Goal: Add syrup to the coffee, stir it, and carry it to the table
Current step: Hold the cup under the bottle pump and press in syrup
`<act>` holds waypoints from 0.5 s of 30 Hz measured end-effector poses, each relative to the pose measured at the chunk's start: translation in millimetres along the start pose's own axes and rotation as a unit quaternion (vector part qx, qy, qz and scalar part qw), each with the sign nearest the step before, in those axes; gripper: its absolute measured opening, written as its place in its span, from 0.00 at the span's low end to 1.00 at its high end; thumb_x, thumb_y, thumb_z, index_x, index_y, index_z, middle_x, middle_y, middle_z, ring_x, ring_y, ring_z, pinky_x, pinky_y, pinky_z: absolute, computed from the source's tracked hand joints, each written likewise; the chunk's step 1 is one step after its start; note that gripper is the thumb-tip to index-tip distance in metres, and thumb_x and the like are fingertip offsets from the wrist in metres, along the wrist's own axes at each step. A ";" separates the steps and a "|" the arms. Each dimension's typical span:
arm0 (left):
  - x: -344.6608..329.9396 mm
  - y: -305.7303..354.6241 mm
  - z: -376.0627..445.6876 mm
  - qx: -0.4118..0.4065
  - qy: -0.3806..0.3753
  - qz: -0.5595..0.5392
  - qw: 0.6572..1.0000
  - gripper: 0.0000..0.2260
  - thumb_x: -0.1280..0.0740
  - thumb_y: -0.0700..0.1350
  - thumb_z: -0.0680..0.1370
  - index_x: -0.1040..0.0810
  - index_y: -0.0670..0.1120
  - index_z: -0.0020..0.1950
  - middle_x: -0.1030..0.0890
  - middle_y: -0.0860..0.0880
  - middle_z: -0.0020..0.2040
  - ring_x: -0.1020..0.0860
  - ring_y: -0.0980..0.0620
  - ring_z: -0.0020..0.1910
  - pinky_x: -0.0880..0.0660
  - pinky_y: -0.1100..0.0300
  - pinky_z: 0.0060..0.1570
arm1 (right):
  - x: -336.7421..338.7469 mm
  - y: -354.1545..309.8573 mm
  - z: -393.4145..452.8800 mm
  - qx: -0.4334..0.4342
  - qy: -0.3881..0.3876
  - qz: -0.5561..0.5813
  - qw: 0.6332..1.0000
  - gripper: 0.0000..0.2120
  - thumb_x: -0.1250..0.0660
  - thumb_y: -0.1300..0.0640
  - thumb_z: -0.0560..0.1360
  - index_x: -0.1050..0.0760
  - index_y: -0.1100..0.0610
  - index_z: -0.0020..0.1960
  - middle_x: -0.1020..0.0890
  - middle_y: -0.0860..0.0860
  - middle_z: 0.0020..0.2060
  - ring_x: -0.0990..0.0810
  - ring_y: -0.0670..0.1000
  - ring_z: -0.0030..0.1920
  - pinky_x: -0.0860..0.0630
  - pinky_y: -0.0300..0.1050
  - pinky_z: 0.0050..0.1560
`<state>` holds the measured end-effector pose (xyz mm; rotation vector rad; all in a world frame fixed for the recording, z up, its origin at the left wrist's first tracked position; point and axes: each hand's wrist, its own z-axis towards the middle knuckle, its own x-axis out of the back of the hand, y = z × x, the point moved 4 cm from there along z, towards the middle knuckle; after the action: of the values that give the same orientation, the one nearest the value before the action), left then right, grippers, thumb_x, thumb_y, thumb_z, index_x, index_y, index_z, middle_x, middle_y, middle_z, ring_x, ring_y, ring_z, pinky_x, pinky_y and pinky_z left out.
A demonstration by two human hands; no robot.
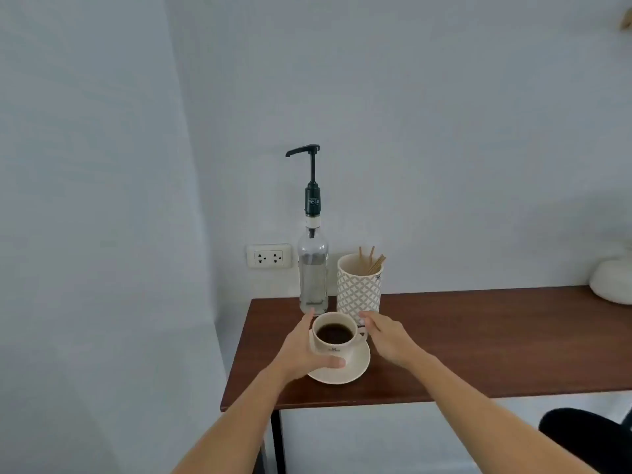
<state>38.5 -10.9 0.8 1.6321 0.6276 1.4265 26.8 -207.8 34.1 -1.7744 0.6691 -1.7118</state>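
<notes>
A cream cup of black coffee (pixel 333 348) stands on a matching saucer (pixel 355 369) near the left end of a dark wooden table (pixel 478 343). My left hand (pixel 301 350) wraps the cup's left side, with the thumb in front and the fingers behind. My right hand (pixel 386 335) is at the cup's right side, its fingertips closed on the handle. Just behind the cup stands a clear syrup bottle (pixel 313 268); its black pump spout points left. A patterned holder with wooden stir sticks (pixel 359 285) stands to the right of the bottle.
The table stands against a white wall in a corner, with a double socket (pixel 269 256) behind the bottle. A white rounded object (pixel 612 282) sits at the table's far right. Something dark (pixel 588 436) is below the table's right edge.
</notes>
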 end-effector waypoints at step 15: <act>-19.6 17.0 -6.0 -0.034 0.202 -0.067 0.977 0.35 0.17 0.48 0.57 0.26 0.58 0.61 0.17 0.61 0.54 0.19 0.62 0.56 0.23 0.65 0.55 | -12.4 12.6 32.7 0.038 -0.069 0.171 0.982 0.16 0.44 0.60 0.85 0.18 0.51 0.59 0.16 0.51 0.55 0.17 0.49 0.55 0.16 0.46 0.54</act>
<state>25.7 -34.0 4.7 1.2285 0.8893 1.6730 59.3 -205.9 16.1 -1.6005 0.7858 -1.3525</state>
